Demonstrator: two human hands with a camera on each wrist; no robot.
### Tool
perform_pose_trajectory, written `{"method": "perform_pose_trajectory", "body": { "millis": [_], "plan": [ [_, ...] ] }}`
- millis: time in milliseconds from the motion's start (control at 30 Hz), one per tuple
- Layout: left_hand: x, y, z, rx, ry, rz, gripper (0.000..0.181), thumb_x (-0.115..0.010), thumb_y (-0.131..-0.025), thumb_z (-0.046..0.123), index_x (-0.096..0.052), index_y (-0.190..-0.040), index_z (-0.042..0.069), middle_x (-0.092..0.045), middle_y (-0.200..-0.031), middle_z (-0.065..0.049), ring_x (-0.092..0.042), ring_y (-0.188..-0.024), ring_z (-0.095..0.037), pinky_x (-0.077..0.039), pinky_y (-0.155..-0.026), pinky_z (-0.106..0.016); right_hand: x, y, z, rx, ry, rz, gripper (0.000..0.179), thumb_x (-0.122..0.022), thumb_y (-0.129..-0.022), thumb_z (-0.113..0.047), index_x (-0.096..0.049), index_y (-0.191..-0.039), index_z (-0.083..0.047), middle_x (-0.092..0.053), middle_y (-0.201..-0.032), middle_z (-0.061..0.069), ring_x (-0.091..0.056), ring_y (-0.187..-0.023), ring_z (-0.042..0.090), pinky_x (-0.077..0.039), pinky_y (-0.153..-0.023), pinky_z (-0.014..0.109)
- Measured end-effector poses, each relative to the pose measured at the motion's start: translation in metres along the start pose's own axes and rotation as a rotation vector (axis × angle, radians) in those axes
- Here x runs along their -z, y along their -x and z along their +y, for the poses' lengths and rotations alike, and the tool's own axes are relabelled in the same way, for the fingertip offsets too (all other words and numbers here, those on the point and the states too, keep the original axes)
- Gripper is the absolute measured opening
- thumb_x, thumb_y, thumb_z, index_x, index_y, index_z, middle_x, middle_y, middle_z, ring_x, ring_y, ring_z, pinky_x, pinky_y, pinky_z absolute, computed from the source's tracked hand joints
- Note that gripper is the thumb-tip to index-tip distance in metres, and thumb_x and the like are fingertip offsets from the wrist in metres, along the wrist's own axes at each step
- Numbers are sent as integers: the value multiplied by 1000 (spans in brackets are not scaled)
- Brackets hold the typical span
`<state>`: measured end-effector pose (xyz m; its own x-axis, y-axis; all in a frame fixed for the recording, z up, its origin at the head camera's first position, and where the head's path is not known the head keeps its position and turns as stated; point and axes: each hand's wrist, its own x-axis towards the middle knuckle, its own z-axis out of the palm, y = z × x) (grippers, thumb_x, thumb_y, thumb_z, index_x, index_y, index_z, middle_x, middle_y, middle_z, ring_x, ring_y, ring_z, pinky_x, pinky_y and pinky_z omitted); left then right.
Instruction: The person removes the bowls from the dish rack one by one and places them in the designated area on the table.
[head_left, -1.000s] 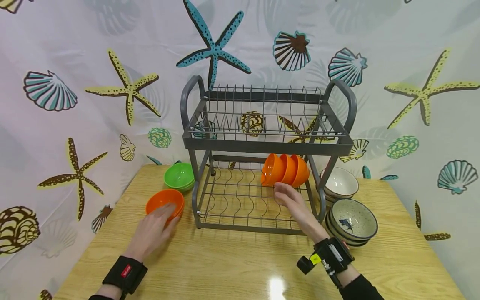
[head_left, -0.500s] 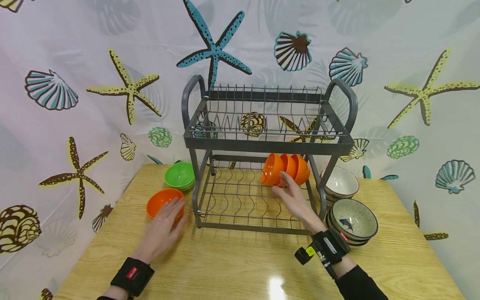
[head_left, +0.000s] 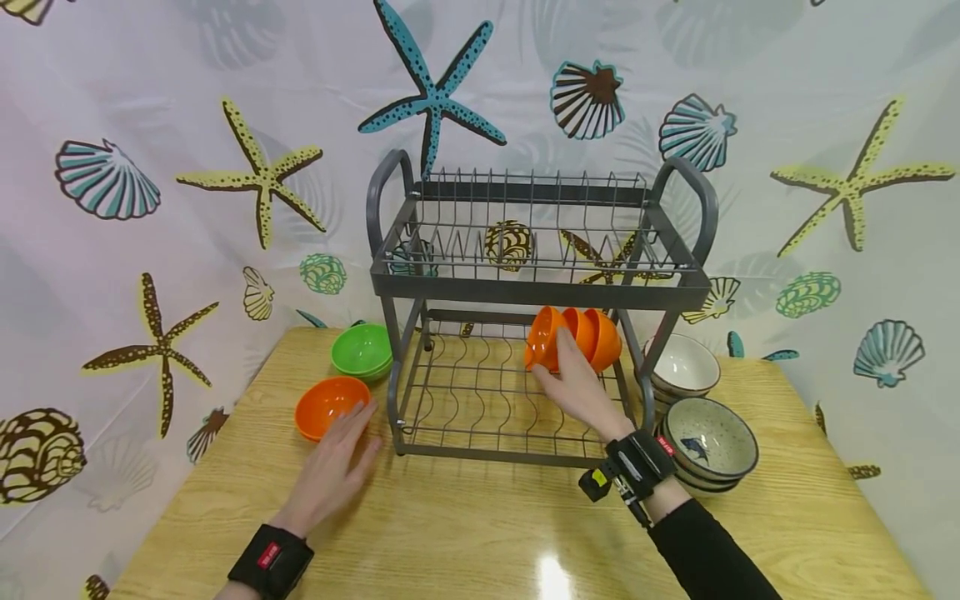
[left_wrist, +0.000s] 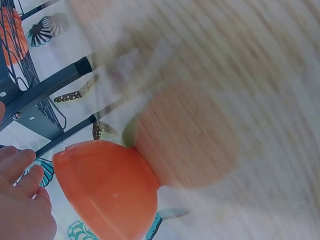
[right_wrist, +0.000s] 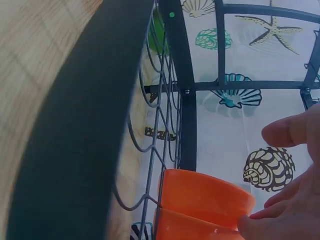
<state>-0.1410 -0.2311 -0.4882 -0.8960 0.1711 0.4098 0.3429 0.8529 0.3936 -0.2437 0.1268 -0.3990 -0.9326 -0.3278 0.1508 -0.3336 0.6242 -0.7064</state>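
My left hand (head_left: 333, 479) hovers at the near right rim of an orange bowl (head_left: 321, 408) on the table, its fingers extended. In the left wrist view the fingertips are beside the bowl (left_wrist: 107, 187), with no grip on it. Several orange bowls (head_left: 543, 337) stand on edge in a row on the lower tier of the dish rack (head_left: 487, 457). My right hand (head_left: 581, 396) reaches in among them. The right wrist view shows the thumb held apart and the fingers (right_wrist: 274, 210) right at the rim of the nearest bowl (right_wrist: 202, 197).
Behind the left orange bowl sit stacked green bowls (head_left: 362, 350). Right of the rack are white bowls (head_left: 681, 367) and, in front, a stack of speckled bowls (head_left: 716, 437). The rack's upper tier (head_left: 540, 290) overhangs the right hand.
My right hand has moved up and left, from in front of the rack's bowls to the leftmost one. My left hand has drawn back slightly to the right from over its bowl.
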Motion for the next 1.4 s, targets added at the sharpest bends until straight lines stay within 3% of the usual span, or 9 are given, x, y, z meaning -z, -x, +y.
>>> {"method": "perform_pose_trajectory", "body": {
  "millis": [100,267,400,667,800,967,1100,1400],
  "plan": [
    [-1,1,0,8,11,-3,54,-62,-99,17,-46,-148,-1,-50,-150,-25,-47,-140,-45,-36,-117,-60,0,-8,-3,-44,85,-27,84,-52,-102,-26,-2,-157,11,3,-166,32,-8,-155,46,-17,-126,58],
    [-2,3,1,7,31,-1,53,-62,-100,15,-46,-148,-1,-50,-151,-25,-47,-139,-44,-36,-118,-59,-2,-26,-7,-66,203,-33,82,-51,-101,-22,-4,-153,19,2,-163,39,-2,-154,52,-13,-127,59],
    [-4,4,2,-5,52,17,53,-63,-98,13,-47,-146,-3,-51,-149,-26,-49,-138,-44,-37,-117,-59,-6,-39,-9,-59,321,-20,78,-50,-99,-18,-9,-149,24,-4,-159,45,-5,-152,56,-12,-127,60],
    [-5,4,3,7,56,13,51,-61,-100,14,-47,-146,-2,-52,-148,-25,-49,-139,-43,-36,-118,-57,-15,-57,-13,-36,488,77,71,-56,-95,-14,-23,-146,24,-28,-150,46,-28,-143,61,-31,-118,67],
    [-5,5,4,22,69,3,52,-61,-100,14,-46,-147,-1,-51,-150,-25,-48,-139,-44,-35,-119,-58,-20,-66,-9,-25,620,101,59,-55,-99,-17,-35,-142,18,-44,-142,37,-48,-129,54,-41,-112,63],
    [-6,6,5,15,86,7,52,-61,-100,14,-46,-147,-1,-51,-150,-23,-48,-139,-44,-35,-119,-57,-24,-74,-8,-63,654,103,51,-49,-105,-25,-39,-145,6,-49,-142,27,-64,-102,47,-58,-89,58],
    [-6,6,6,8,92,17,51,-61,-100,14,-47,-147,-1,-52,-149,-22,-48,-139,-43,-35,-119,-56,-24,-79,-10,-76,677,134,44,-49,-106,-27,-47,-140,-1,-56,-136,24,-65,-87,49,-62,-74,57],
    [-4,6,9,8,81,19,52,-61,-100,14,-46,-148,2,-52,-149,-22,-48,-139,-42,-34,-120,-55,-22,-81,-5,-85,713,131,39,-41,-108,-27,-51,-141,-8,-58,-137,25,-59,-104,57,-60,-76,61]
  ]
}}
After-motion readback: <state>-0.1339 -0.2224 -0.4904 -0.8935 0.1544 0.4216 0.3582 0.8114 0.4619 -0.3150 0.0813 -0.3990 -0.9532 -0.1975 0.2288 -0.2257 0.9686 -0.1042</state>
